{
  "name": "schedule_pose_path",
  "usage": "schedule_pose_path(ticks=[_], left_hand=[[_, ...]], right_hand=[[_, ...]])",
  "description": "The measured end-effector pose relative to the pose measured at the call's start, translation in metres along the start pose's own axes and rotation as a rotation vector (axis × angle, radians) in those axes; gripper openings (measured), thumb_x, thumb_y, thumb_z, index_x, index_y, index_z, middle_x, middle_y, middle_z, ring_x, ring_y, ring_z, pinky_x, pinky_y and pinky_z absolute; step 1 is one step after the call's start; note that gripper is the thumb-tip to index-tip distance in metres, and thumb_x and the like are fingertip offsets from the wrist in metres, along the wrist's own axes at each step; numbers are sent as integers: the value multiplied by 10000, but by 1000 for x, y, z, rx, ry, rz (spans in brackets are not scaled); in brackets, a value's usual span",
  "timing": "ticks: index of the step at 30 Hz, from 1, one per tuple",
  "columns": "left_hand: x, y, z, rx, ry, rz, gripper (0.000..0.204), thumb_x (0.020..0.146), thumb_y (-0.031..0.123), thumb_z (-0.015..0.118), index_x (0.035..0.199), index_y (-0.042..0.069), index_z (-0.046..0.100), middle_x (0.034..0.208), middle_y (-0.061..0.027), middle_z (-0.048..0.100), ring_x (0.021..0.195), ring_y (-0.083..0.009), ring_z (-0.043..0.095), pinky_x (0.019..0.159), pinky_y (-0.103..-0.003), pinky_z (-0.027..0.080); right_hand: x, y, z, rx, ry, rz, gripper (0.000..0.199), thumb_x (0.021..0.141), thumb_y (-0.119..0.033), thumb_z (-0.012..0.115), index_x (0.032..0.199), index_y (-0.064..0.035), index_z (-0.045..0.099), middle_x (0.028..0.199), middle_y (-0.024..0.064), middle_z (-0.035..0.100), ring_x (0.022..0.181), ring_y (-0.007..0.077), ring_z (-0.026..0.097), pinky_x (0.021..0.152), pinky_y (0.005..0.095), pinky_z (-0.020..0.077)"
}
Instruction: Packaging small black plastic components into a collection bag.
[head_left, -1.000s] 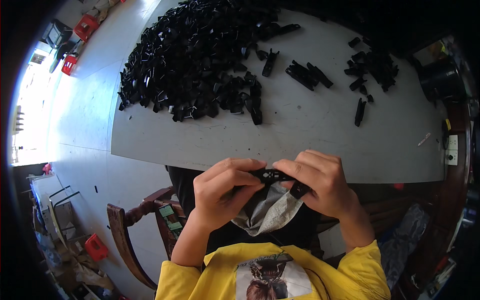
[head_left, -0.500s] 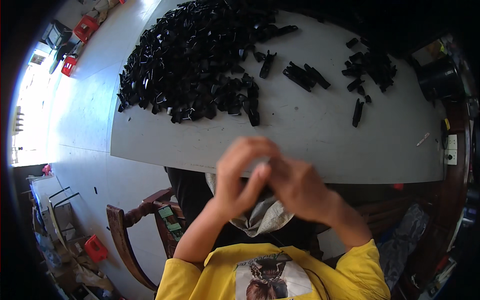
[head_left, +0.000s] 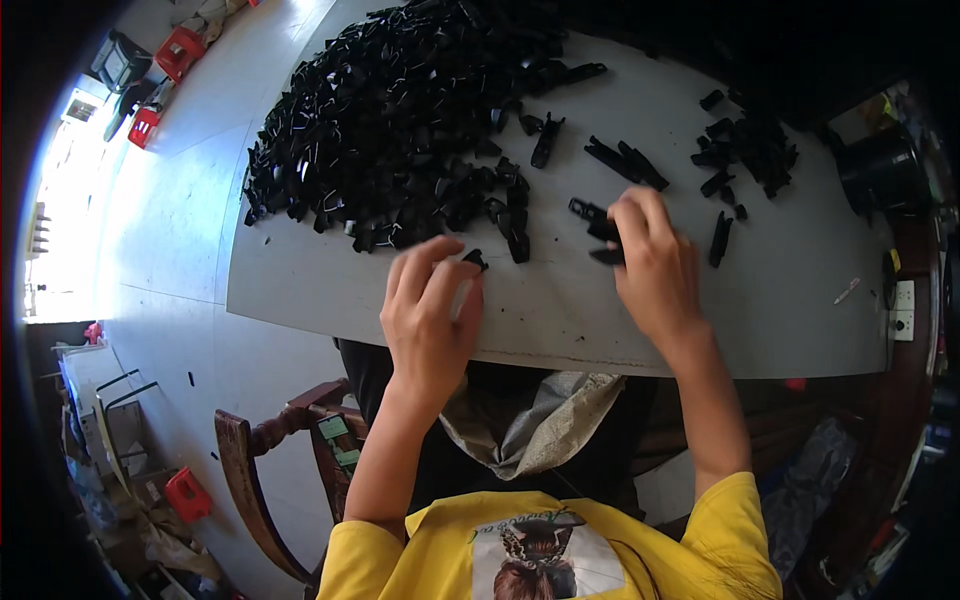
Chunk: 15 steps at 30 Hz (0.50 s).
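The right hand (head_left: 655,255) holds black parts (head_left: 592,215); the left hand (head_left: 428,315) (a small piece (head_left: 476,260) just beside it) is near the far left pile (head_left: 375,120).

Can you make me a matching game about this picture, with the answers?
1. Big pile of black plastic parts
2. Right hand
3. Shirt
4. Wooden chair

A. Yellow
B. Brown
C. On the left part of the table
D. Holding black pieces

Pairs: 1-C, 2-D, 3-A, 4-B
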<state>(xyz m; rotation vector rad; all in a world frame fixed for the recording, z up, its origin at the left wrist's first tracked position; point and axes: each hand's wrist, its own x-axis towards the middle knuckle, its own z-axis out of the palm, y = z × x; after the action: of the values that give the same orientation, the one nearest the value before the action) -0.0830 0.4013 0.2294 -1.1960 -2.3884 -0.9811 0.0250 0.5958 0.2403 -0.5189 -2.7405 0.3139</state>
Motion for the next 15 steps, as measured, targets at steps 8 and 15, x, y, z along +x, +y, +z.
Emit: schedule_pose_path(ticks=[8, 15], left_hand=[[-15, 19, -31, -533, -133, -63, 175, 691, -115, 691, 823, -16, 632, 969, -143, 681, 869, -234, 683, 758, -289, 537], [-15, 22, -37, -613, -170, -34, 188, 678, -117, 699, 815, -4, 640, 971, -145, 682, 875, -231, 682, 768, -295, 540]], right_hand=[[-36, -31, -30, 537, -62, -277, 533, 625, 93, 659, 1135, -36, 574, 823, 107, 635, 718, 285, 662, 592, 367, 517], [-39, -28, -37, 480, -96, -354, 416, 698, -109, 691, 1100, -18, 629, 813, 103, 631, 663, 243, 633, 573, 342, 500]])
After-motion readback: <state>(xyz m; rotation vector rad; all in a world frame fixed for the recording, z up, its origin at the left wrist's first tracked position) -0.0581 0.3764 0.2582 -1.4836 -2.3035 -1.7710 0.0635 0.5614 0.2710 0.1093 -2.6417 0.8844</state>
